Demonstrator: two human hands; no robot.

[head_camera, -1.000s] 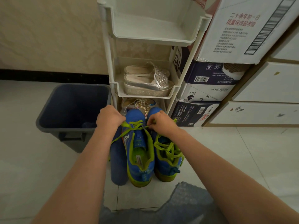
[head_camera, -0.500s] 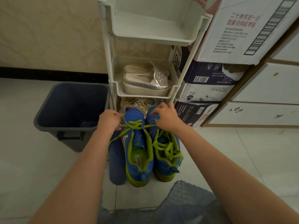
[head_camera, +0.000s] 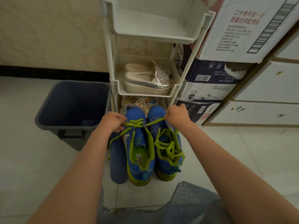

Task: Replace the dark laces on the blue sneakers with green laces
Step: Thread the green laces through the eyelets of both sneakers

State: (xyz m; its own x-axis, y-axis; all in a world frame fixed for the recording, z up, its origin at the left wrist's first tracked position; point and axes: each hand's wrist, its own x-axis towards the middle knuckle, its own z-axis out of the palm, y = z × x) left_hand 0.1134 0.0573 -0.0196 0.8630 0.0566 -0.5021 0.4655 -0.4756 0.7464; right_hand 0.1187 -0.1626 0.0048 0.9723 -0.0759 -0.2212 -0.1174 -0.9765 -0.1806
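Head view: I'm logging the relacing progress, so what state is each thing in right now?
Left sneaker, green lace through the toe eyelets only, pulled sideways.
Right sneaker, laced in green, loosely.
Left hand, grips one side of the lace.
Right hand, grips the other side.
Bin, upright, no lid.

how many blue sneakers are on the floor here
2. The left sneaker sits in front of the white rack, half laced; the right sneaker is beside it, on its right. None seems hidden.
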